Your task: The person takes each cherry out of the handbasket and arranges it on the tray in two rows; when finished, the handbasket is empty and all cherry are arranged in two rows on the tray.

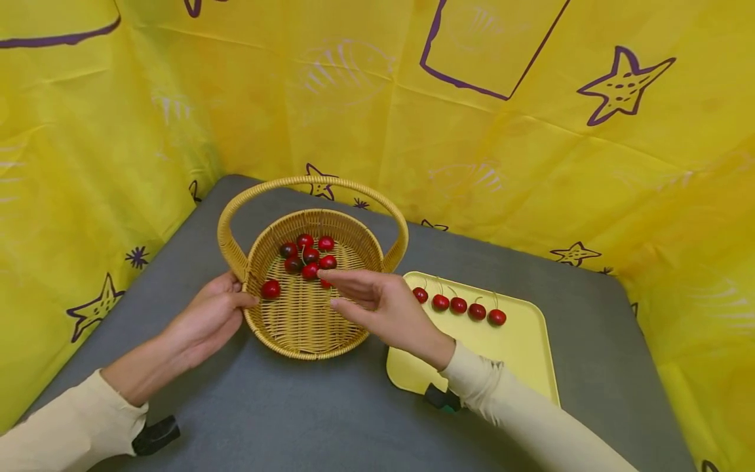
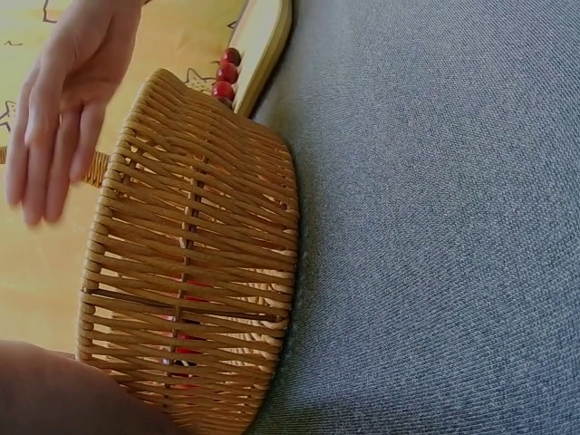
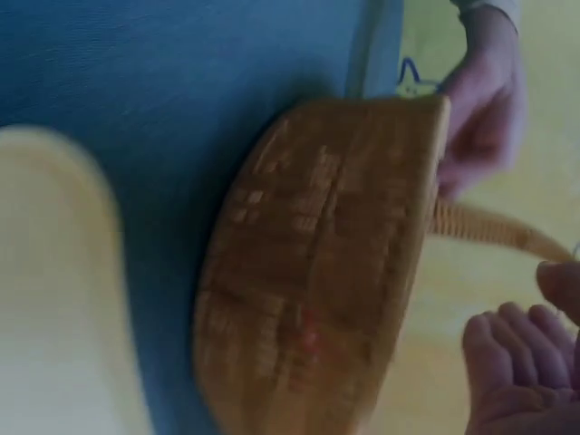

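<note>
A round wicker basket [image 1: 307, 328] with an arched handle stands on the grey table and holds several red cherries [image 1: 310, 255]. My left hand [image 1: 232, 307] grips the basket's left rim, thumb on the edge and fingers along the outer wall. My right hand [image 1: 337, 288] reaches over the basket with its fingers straight, the tips just above a cherry [image 1: 326, 284]; nothing shows between the fingers. In the left wrist view the basket wall [image 2: 199, 272] fills the frame and the right hand [image 2: 54, 118] hovers flat above it. The blurred right wrist view shows the basket [image 3: 317, 272] and the left hand [image 3: 480, 118] on its rim.
To the right of the basket a pale yellow tray [image 1: 519, 354] carries several cherries [image 1: 458, 305] in a row along its far side. Yellow cloth printed with stars [image 1: 531, 131] walls the table at the back and both sides. Grey tabletop [image 1: 265, 406] lies in front.
</note>
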Motion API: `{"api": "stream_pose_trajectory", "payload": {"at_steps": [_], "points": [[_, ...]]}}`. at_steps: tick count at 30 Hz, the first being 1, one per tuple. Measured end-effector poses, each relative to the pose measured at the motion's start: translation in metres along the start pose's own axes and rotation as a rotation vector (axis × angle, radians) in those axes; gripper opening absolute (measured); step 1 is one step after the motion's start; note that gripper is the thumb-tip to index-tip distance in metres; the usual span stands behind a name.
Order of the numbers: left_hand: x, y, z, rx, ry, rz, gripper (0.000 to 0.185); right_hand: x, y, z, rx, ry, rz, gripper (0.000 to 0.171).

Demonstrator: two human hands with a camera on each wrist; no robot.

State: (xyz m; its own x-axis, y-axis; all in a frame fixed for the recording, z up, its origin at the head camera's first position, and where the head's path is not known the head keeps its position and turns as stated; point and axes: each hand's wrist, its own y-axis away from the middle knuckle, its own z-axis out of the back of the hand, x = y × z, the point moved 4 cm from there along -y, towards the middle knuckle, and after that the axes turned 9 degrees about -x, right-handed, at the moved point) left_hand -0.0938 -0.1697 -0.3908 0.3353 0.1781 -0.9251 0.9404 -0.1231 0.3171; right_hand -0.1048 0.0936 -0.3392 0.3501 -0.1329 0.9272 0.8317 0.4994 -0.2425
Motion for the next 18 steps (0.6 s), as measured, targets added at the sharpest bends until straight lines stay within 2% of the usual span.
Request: {"api": "stream_pose_trajectory", "payload": {"at_steps": [8, 18], "points": [[-0.001, 0.000, 0.000, -0.004, -0.009, 0.001, 0.080, -0.018, -0.031, -0.051, 0.078, 0.096, -0.101, 0.043], [-0.001, 0.001, 0.000, -0.003, 0.005, -0.008, 0.081, -0.039, -0.052, -0.072, 0.102, 0.199, -0.183, 0.045]]}}
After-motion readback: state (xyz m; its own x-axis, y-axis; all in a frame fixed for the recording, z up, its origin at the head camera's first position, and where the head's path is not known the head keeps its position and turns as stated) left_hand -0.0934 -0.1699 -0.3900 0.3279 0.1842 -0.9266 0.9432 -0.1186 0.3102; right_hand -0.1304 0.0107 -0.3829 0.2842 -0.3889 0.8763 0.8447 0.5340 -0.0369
